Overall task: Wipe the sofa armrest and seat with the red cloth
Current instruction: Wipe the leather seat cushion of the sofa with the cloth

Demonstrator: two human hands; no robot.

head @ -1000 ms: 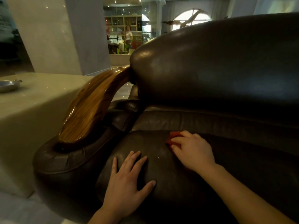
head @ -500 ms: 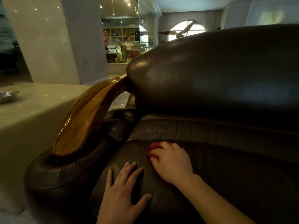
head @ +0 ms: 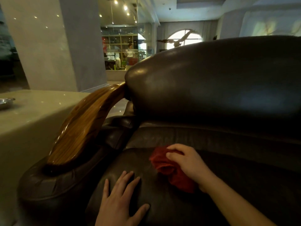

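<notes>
A dark brown leather sofa fills the view, with its seat cushion [head: 162,206] low in the middle. The armrest [head: 84,126] on the left is glossy striped wood above a padded leather roll. My right hand [head: 187,160] grips the bunched red cloth [head: 169,168] just over the seat near the backrest crease. The cloth hangs crumpled below the fingers. My left hand [head: 122,199] lies flat on the front of the seat cushion, fingers spread, holding nothing.
The tall leather backrest [head: 211,82] rises behind the seat. A pale stone side table [head: 32,115] stands left of the armrest, with a metal dish [head: 5,101] at its far left edge. A pillar and a glass wall lie beyond.
My right hand has turned and lifted slightly, so the red cloth, mostly hidden under the palm before, now shows bunched in the fingers. The left hand stays flat on the seat.
</notes>
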